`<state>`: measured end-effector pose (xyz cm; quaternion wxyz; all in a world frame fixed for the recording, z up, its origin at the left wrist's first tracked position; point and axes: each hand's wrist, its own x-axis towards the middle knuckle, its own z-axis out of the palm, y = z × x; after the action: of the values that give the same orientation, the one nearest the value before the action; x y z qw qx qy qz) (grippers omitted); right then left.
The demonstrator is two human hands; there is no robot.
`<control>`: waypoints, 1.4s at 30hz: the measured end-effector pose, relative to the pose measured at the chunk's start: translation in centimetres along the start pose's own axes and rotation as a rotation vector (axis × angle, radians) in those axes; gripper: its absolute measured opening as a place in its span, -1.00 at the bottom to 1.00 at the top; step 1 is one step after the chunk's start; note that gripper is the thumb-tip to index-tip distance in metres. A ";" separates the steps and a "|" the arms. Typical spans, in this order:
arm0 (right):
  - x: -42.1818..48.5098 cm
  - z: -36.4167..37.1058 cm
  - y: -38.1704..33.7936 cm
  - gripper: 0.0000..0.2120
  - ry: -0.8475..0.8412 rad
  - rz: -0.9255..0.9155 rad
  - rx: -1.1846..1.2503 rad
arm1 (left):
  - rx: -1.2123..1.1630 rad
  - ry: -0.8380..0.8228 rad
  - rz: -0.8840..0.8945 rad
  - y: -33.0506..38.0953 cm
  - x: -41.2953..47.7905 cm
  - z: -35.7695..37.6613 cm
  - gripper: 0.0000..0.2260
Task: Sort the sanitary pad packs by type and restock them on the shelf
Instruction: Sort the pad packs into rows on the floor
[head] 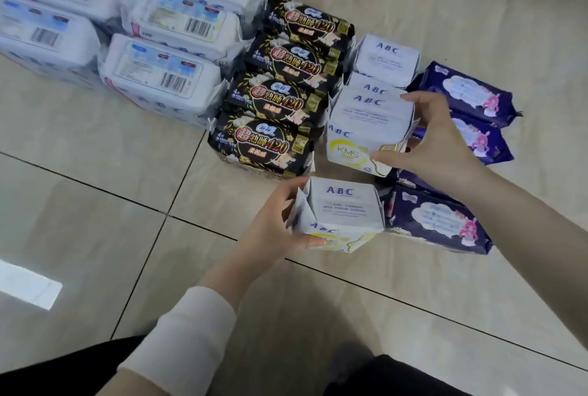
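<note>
Pad packs lie sorted in rows on the tiled floor. My left hand (pixel 273 223) grips a white ABC pack (pixel 342 211) by its left end, nearest to me. My right hand (pixel 436 144) holds another white ABC pack (pixel 366 128) by its right side, thumb below and fingers on top. Two more ABC packs (pixel 386 56) sit behind it. A row of several black packs (pixel 286 103) runs to their left. Dark purple packs (pixel 461 93) lie to the right, one (pixel 436 220) beside the pack in my left hand.
Several large white packs with barcodes (pixel 159 77) are grouped at the far left. Bare beige tiles (pixel 95 204) stretch to the left and toward me. My dark-clothed knees (pixel 397 376) show at the bottom edge. No shelf is in view.
</note>
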<state>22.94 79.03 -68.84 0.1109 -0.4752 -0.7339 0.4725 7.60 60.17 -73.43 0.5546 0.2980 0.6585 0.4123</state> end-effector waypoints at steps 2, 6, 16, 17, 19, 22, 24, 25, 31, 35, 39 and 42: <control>-0.1 0.2 0.2 -0.25 -0.004 -0.022 -0.025 | -0.019 0.008 0.010 -0.6 0.3 0.1 -0.35; -0.2 0.4 0.2 -0.25 0.028 -0.057 -0.042 | -0.018 0.000 0.029 -1.5 0.6 0.3 -0.34; 0.5 1.3 1.9 -0.22 0.049 -0.102 -0.096 | 0.075 0.001 0.121 -3.0 1.4 0.7 -0.33; 0.5 1.5 2.2 -0.21 0.050 -0.108 -0.124 | 0.084 -0.004 0.128 -3.2 1.5 0.8 -0.33; 0.4 2.0 2.9 -0.20 0.065 -0.134 -0.202 | 0.104 -0.010 0.143 -3.6 1.7 0.9 -0.33; 0.1 2.7 3.7 -0.18 0.138 -0.190 -0.353 | 0.152 0.011 0.168 -3.9 2.0 1.0 -0.33; 0.1 3.0 4.1 -0.16 0.182 -0.227 -0.455 | 0.193 0.031 0.169 -4.0 2.2 1.1 -0.32; 0.2 3.1 4.4 -0.15 0.195 -0.244 -0.496 | 0.210 0.039 0.172 -4.0 2.3 1.1 -0.31; 0.1 2.7 5.4 -0.20 0.198 -0.335 -0.616 | 0.250 0.106 0.181 -4.5 2.0 1.7 -0.32; -0.2 2.2 5.8 -0.34 0.186 -0.391 -0.614 | 0.181 0.259 0.092 -5.0 0.6 2.7 -0.29; -0.2 1.8 5.8 -0.46 0.191 -0.383 -0.570 | -0.001 0.355 -0.116 -4.0 -1.3 4.4 -0.33; 0.0 1.7 5.7 -0.46 0.175 -0.378 -0.554 | -0.103 0.331 -0.209 -3.4 -1.5 5.4 -0.34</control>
<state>25.26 78.59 -74.29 0.1259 -0.3815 -0.8972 0.1835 13.42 58.44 -75.88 0.4931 0.1275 0.7461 0.4288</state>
